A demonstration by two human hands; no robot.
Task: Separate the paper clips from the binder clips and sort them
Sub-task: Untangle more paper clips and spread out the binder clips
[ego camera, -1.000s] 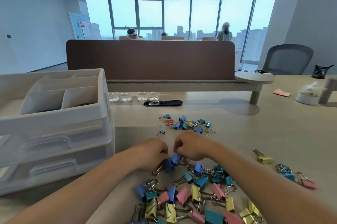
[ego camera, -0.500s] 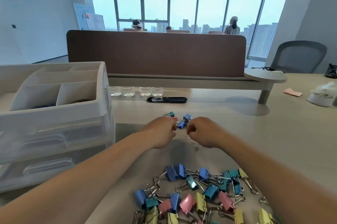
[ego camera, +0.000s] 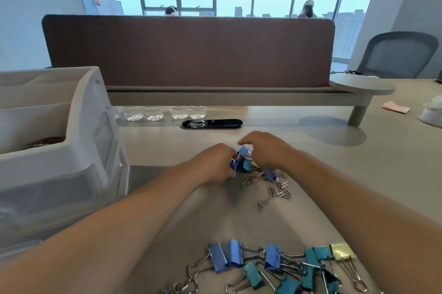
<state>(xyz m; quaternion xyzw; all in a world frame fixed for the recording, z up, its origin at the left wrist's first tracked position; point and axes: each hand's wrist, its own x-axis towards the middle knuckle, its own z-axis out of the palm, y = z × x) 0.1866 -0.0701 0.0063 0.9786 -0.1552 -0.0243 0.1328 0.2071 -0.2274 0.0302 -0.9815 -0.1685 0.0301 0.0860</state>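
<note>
My left hand (ego camera: 214,165) and my right hand (ego camera: 266,151) meet over a small far pile of binder clips (ego camera: 245,164), blue and teal. The left hand's fingers are closed on a small blue binder clip at the pile's left side. My right hand arches over the pile's right side, and its fingertips are hidden behind it. Several silver paper clips (ego camera: 277,192) lie loose on the table just nearer than the pile, with one blue binder clip (ego camera: 270,174) among them. A heap of large blue, teal and yellow binder clips (ego camera: 275,263) lies at the near edge between my forearms.
A white drawer organiser (ego camera: 79,140) with open top compartments stands at the left. Small clear cups (ego camera: 153,113) and a black cable slot (ego camera: 211,124) sit behind the hands, in front of a brown divider panel (ego camera: 189,52). A pink paper (ego camera: 395,107) lies far right.
Both hands left the near heap of large clips and reached forward to the far small pile. The view has tilted down and moved closer to the table.
</note>
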